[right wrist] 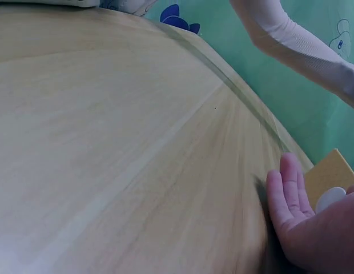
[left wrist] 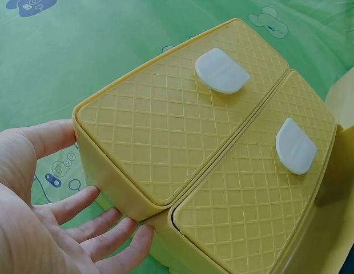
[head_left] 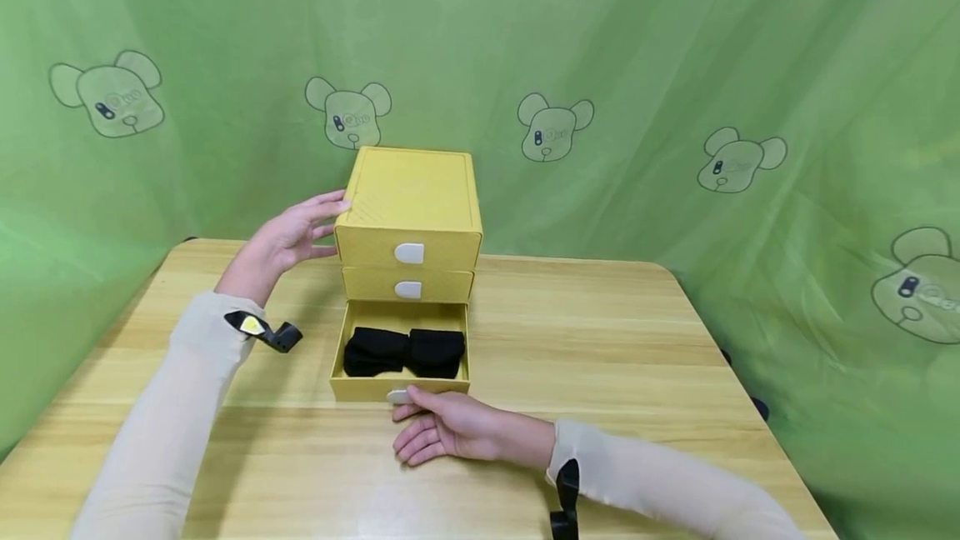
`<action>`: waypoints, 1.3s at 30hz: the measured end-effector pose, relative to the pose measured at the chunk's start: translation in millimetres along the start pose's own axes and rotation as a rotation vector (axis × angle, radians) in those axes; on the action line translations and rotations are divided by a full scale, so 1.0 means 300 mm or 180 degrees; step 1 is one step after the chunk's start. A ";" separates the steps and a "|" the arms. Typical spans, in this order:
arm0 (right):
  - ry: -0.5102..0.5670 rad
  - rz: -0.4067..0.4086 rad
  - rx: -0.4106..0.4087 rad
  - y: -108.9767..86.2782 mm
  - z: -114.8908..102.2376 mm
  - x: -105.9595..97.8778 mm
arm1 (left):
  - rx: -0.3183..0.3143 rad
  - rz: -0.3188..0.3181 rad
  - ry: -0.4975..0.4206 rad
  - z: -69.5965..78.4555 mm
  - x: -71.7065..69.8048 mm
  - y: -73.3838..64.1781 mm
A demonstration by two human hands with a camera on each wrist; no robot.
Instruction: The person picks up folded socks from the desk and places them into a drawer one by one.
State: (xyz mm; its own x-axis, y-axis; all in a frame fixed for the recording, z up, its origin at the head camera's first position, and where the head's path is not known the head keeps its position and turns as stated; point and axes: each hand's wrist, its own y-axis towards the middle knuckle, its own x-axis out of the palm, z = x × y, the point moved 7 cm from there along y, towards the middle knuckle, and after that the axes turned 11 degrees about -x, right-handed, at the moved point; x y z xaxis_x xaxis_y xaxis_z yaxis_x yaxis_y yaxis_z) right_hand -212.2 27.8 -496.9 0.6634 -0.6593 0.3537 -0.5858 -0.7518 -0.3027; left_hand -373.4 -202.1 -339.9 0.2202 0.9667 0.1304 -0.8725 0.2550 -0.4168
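A small yellow drawer box (head_left: 408,190) stands towards the back of the table, with a top, middle and bottom drawer and white pull tabs. Its bottom drawer (head_left: 360,391) is pulled out and holds a folded black cloth item (head_left: 405,352). My left hand (head_left: 292,233) rests against the box's left side, fingers spread, with fingertips at the side wall in the left wrist view. At the bottom drawer's front, my right hand (head_left: 457,426) pinches the white tab (head_left: 398,397) between thumb and index finger. Its other fingers are loosely extended below, close over the table.
The wooden table (head_left: 585,357) extends to both sides of the box and in front of it. Behind hangs a green curtain (head_left: 637,40) printed with bear heads. Black straps (head_left: 262,332) dangle from both sleeves.
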 end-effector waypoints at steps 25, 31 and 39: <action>-0.0140 0.0505 -0.0201 0.055 -0.111 -0.068 | -0.0022 0.0018 0.0007 -0.002 -0.001 0.002; -0.0074 0.0609 -0.0254 0.086 -0.135 -0.095 | -0.0018 0.0015 -0.0007 0.000 -0.001 -0.001; 0.0009 0.0774 -0.0321 0.142 -0.159 -0.145 | -0.0016 0.0011 -0.0011 -0.004 -0.001 0.004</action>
State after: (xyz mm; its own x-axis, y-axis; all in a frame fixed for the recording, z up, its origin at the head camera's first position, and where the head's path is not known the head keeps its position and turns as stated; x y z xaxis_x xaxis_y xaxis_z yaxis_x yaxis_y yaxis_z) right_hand -288.2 24.8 -482.9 0.4961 -0.8205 0.2839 -0.7714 -0.5666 -0.2896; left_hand -373.9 -202.1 -341.6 0.2155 0.9675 0.1321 -0.8710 0.2516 -0.4219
